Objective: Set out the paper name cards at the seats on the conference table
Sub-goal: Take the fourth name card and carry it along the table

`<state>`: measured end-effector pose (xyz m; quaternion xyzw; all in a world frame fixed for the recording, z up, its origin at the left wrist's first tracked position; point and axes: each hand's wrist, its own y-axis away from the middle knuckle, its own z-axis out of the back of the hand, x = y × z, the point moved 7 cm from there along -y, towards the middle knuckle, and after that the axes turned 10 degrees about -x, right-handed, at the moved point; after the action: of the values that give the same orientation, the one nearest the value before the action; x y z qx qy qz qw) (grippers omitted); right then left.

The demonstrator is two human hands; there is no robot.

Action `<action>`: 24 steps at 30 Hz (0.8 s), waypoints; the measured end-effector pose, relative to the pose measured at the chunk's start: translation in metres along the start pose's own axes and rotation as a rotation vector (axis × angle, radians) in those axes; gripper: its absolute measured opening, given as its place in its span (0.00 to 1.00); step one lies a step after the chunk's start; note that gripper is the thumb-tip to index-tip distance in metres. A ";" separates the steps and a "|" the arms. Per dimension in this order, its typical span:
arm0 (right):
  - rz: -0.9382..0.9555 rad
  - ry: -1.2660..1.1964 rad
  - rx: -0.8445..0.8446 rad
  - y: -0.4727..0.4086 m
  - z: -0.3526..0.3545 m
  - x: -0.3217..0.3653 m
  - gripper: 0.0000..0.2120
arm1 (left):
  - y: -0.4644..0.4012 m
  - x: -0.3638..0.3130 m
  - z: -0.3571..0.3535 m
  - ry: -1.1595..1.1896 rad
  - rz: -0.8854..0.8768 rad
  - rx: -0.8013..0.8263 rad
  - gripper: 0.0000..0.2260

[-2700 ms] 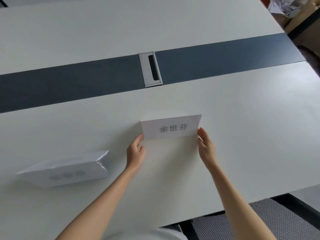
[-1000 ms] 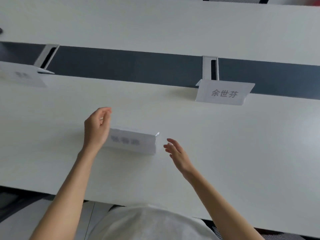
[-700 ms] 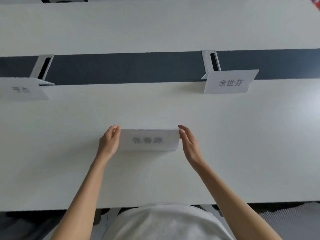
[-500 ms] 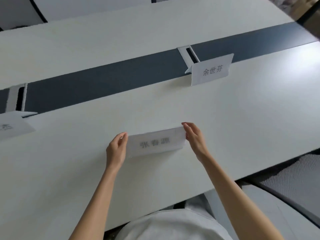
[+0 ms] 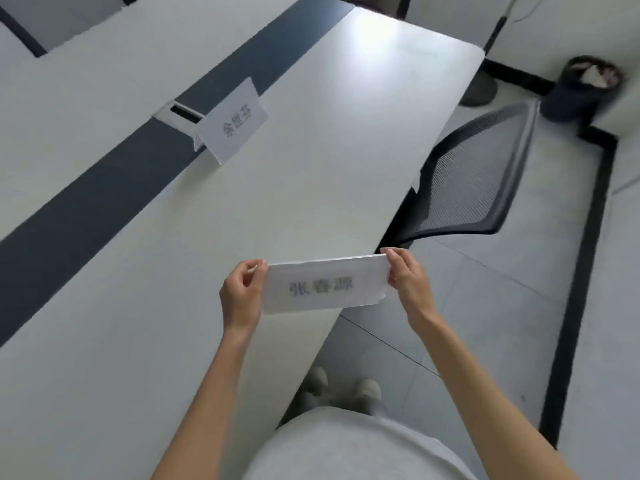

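Observation:
I hold a white folded paper name card [image 5: 325, 287] with grey printed characters in the air over the near edge of the white conference table [image 5: 311, 161]. My left hand [image 5: 242, 294] pinches its left end and my right hand [image 5: 407, 278] pinches its right end. A second name card [image 5: 232, 122] stands folded like a tent further up the table, beside the dark centre strip [image 5: 104, 188].
A silver cable hatch [image 5: 175, 112] lies in the dark strip just behind the standing card. A black mesh chair [image 5: 474, 178] is tucked at the table's right edge. A dark waste bin [image 5: 581, 88] stands on the tiled floor near the wall.
Both hands closed on the ends of the card on the table and lifted it off toward me. The view swung right, bringing the chair and floor into sight.

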<state>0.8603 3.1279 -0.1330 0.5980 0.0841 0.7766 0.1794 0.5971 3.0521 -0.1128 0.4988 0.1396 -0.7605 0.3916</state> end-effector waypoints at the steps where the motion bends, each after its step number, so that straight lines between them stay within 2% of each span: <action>1: -0.013 -0.028 -0.060 0.003 0.024 -0.004 0.13 | 0.007 -0.013 -0.017 0.006 -0.033 0.052 0.11; 4: -0.045 -0.106 -0.242 0.013 0.096 -0.020 0.08 | 0.031 -0.052 -0.075 0.003 -0.144 0.234 0.08; 9: -0.112 -0.218 -0.521 0.025 0.211 -0.055 0.08 | 0.095 -0.105 -0.177 -0.012 -0.308 0.514 0.09; 12: -0.151 -0.278 -0.623 0.023 0.275 -0.078 0.10 | 0.138 -0.128 -0.240 -0.032 -0.382 0.631 0.08; 16: -0.184 -0.288 -0.708 0.002 0.359 -0.096 0.10 | 0.195 -0.152 -0.322 -0.040 -0.409 0.721 0.09; 20: -0.176 -0.260 -0.727 -0.033 0.429 -0.095 0.07 | 0.233 -0.175 -0.390 -0.047 -0.349 0.758 0.12; 24: -0.194 -0.247 -0.737 -0.082 0.479 -0.093 0.11 | 0.245 -0.210 -0.450 -0.060 -0.391 0.741 0.12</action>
<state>1.3547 3.1276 -0.1154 0.5716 -0.1663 0.6565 0.4632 1.1104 3.2596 -0.0955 0.5478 -0.0628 -0.8334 0.0376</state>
